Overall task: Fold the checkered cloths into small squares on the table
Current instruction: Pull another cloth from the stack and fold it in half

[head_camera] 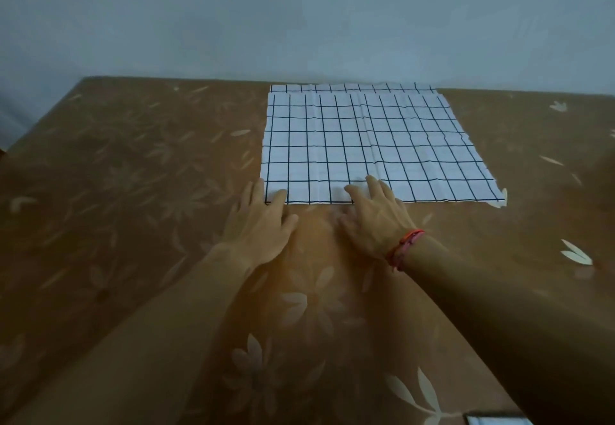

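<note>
A white checkered cloth [372, 145] with dark grid lines lies spread flat at the far middle of the table [133, 191], a folded layer showing along its far edge. My left hand [259, 221] rests flat at the cloth's near left corner, fingertips touching the edge. My right hand [376, 214], with a red band at the wrist, lies flat with its fingers over the near edge, a little right of the left hand. Neither hand is gripping the fabric.
The table wears a brown covering with pale leaf and flower prints. A plain wall rises just behind the far edge. A small bright object [496, 420], partly cut off, shows at the bottom right.
</note>
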`<state>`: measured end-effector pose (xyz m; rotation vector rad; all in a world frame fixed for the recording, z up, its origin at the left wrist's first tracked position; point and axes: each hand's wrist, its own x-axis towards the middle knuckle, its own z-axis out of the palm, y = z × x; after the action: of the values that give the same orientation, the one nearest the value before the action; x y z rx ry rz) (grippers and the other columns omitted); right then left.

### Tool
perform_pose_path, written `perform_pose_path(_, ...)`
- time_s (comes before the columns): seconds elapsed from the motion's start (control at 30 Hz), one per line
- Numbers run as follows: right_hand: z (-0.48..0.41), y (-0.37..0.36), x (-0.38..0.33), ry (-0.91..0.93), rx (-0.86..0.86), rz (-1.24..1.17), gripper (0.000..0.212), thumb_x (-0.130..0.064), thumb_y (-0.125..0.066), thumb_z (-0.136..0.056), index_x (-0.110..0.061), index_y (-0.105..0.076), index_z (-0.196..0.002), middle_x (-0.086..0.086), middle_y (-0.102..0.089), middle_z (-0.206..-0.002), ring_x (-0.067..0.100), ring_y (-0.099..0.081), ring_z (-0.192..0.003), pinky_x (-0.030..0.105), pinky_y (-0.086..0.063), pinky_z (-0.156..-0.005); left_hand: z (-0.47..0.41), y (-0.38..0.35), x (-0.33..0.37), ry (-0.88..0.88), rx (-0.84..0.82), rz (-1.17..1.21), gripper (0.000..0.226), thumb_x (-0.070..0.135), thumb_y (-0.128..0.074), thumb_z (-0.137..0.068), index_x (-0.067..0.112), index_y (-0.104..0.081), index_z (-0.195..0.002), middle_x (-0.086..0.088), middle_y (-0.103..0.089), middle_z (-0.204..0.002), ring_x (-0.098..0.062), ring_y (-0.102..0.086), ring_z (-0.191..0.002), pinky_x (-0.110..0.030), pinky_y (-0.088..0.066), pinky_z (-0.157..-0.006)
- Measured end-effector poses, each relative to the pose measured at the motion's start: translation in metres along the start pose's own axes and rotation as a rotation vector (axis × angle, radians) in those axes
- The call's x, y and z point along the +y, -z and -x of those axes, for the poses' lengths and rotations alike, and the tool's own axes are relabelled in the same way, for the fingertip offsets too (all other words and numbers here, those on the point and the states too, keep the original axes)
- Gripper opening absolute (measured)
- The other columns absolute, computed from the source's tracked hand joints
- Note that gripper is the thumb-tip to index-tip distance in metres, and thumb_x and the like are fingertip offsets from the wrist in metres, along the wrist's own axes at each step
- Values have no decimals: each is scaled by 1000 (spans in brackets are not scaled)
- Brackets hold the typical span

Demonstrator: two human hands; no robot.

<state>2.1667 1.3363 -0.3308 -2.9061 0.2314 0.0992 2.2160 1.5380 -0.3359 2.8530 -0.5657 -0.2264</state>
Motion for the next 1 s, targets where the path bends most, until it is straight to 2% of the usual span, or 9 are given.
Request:
perform_pose_path(0.13, -7, -10, -1, 13, -35, 5, 56, -52, -37, -95, -28, -27, -145, 16, -13, -158, 33, -11, -146, 50, -20, -115, -5, -8, 1, -9, -50, -43, 51, 46, -21, -102, 30, -22, -151, -11, -6, -162, -25, 3, -149, -44, -11, -117)
perform_pose_path(0.33, -8, -20, 0, 42, -47, 32, 44, -52, -35, -91, -31, -35, -130, 12, -35, -139, 33, -29, -132, 51, -31, -106, -5, -18, -1, -39, 38, -90, 54, 43, -21, -102, 18, -28, -150, -4, -18, -160, -16, -6, -148, -38, -13, -117)
perform_pose_path(0.43, -8, -20, 0, 40, -43, 33, 41, -51, -35, -91, -30, -38, -126, 10, -37, -137, 32, -30, -131, 51, -32, -106, -5, -20, 0, -63, 131, -54, 49, 36, -31, -101, 11, -43, -141, -4, -36, -153, -16, -21, -145, -35, -17, -116)
perform_pose_path(0.53, -8, -21, 1, 44, -36, 39, 42, -51, -36, -91, -27, -40, -125, 9, -36, -139, 30, -29, -132, 50, -31, -106, -3, -16, 4, -149, 263, -23, 22, 17, -45, -93, 9, -63, -102, -5, -64, -114, -21, -50, -119, -36, -35, -104)
perform_pose_path(0.57, -7, -21, 1, 48, -37, 43, 42, -51, -36, -91, -27, -40, -125, 8, -36, -140, 30, -29, -133, 50, -31, -107, -2, -14, 5, -170, 292, -4, 11, 11, -49, -88, 12, -59, -85, -3, -61, -94, -21, -55, -100, -37, -41, -92)
perform_pose_path(0.63, -5, -20, 1, 46, -47, 44, 45, -53, -37, -91, -26, -40, -126, 8, -35, -142, 29, -28, -134, 49, -29, -108, -1, -9, 7, -169, 322, 39, 17, 1, -54, -80, 14, -47, -70, 2, -49, -75, -19, -49, -74, -34, -43, -70)
perform_pose_path(0.73, 1, -16, -5, 40, -75, 39, 61, -61, -39, -87, -26, -34, -136, 10, -33, -147, 30, -25, -139, 51, -24, -113, 2, -2, 8, -121, 348, 57, 13, -2, -56, -81, 8, -62, -85, -3, -63, -83, -25, -58, -75, -41, -51, -66)
perform_pose_path(0.87, 14, -2, -27, 68, -68, 7, 75, -55, -53, -83, -25, -24, -146, 13, -31, -149, 29, -25, -140, 47, -25, -113, 16, 15, 17, -183, 393, 107, 13, -1, -60, -81, 10, -63, -86, -5, -63, -79, -28, -58, -72, -44, -50, -62)
perform_pose_path(1.0, 33, 4, -54, 113, 33, -15, 52, -36, -56, -85, -28, -39, -133, 2, -51, -122, 25, -47, -119, 41, -38, -96, 42, 26, 24, -283, 432, 101, 20, 3, -67, -71, 14, -60, -87, 0, -60, -72, -25, -55, -69, -39, -45, -63)
